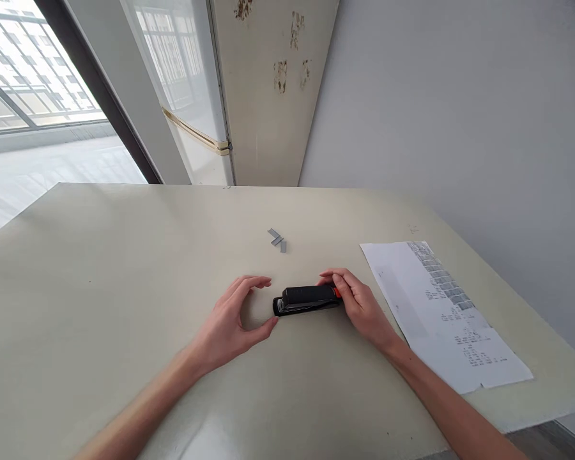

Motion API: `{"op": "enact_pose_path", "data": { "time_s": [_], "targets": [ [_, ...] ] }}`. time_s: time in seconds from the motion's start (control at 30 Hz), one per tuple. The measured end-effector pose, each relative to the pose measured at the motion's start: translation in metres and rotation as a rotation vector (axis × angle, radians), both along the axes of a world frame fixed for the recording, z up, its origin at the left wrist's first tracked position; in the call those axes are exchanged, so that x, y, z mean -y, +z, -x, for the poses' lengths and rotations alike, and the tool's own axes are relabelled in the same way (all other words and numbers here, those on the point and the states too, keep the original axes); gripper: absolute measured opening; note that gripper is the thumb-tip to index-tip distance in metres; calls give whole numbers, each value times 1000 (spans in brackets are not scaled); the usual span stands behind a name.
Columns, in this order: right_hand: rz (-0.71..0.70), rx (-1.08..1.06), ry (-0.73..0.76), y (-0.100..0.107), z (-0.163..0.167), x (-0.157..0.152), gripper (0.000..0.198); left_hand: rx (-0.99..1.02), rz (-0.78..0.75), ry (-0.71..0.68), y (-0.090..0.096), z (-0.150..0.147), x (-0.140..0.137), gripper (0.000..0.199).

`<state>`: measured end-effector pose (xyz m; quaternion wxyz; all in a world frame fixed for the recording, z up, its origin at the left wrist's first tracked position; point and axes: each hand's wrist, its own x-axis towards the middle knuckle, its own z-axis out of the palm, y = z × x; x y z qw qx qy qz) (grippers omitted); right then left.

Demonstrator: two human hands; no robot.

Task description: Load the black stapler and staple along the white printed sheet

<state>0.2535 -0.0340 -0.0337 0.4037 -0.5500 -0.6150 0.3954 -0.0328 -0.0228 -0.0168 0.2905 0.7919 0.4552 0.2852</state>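
A black stapler (307,298) lies on the table in front of me, its front end pointing left and a bit of red showing at its rear. My right hand (357,301) grips that rear end between thumb and fingers. Around the stapler's front end, my left hand (237,316) is held with thumb and fingers curved apart. Its thumb tip is close by the base; whether it touches I cannot tell. Beyond the stapler lie several short grey strips of staples (276,239).
Printed paper sheets (426,326) lie to the right of my right forearm. The pale table (124,275) reaches back to a white fridge (186,96) and a grey wall (436,102). A window (43,83) is at the far left.
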Motion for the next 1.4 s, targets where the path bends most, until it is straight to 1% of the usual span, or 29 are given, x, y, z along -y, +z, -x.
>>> {"op": "enact_pose_path", "data": {
  "time_s": [0.33, 0.4, 0.47, 0.53, 0.6, 0.67, 0.77, 0.87, 0.9, 0.93, 1.0, 1.03, 1.1, 1.13, 1.23, 1.27, 1.3, 1.4],
  "targets": [
    [-28, 14, -11, -2, 0, 0, 42, 2, -11, -23, -2, 0, -3, 34],
    [-24, 61, 39, 1, -1, 1, 40, 1, -22, -38, -4, 0, -3, 31],
    [-38, 149, 135, 3, -2, 2, 35, 0, -38, -60, -6, 1, -4, 24],
    [-63, 227, 203, 6, -2, 2, 36, -4, -47, -75, -9, 1, -4, 18],
    [-80, 248, 203, 7, -1, 3, 35, -4, -52, -79, -10, 2, -5, 17],
    [-75, 232, 185, 7, 0, 4, 29, 3, -59, -79, -11, 3, -5, 17],
    [-83, 205, 205, 10, 2, 7, 23, 17, -65, -72, -10, 3, -5, 17],
    [-166, 212, 235, 14, 2, 12, 17, 88, -24, -27, -7, 4, -2, 17],
    [-222, 222, 242, 16, 2, 13, 17, 157, 21, 13, -5, 4, -1, 20],
    [-296, 235, 246, 19, 3, 13, 19, 260, 99, 65, -3, 3, -1, 29],
    [-484, 279, 245, 24, 4, 14, 27, 589, 364, 187, 0, 2, 0, 46],
    [-586, 312, 243, 27, 6, 15, 32, 757, 506, 231, 1, 1, 0, 47],
    [-768, 402, 257, 33, 13, 17, 39, 1037, 767, 262, 4, -2, -2, 38],
    [-841, 450, 268, 36, 18, 18, 41, 1141, 877, 260, 4, -3, -2, 37],
    [-1011, 567, 296, 42, 37, 25, 37, 1352, 1150, 254, 7, -6, -2, 49],
    [-1056, 595, 295, 43, 43, 27, 32, 1414, 1206, 264, 8, -6, -1, 50],
    [-1096, 619, 291, 44, 49, 29, 27, 1457, 1230, 275, 8, -6, 0, 50],
    [-1169, 669, 284, 42, 61, 31, 17, 1538, 1245, 314, 11, -4, 3, 46]
  ]
}}
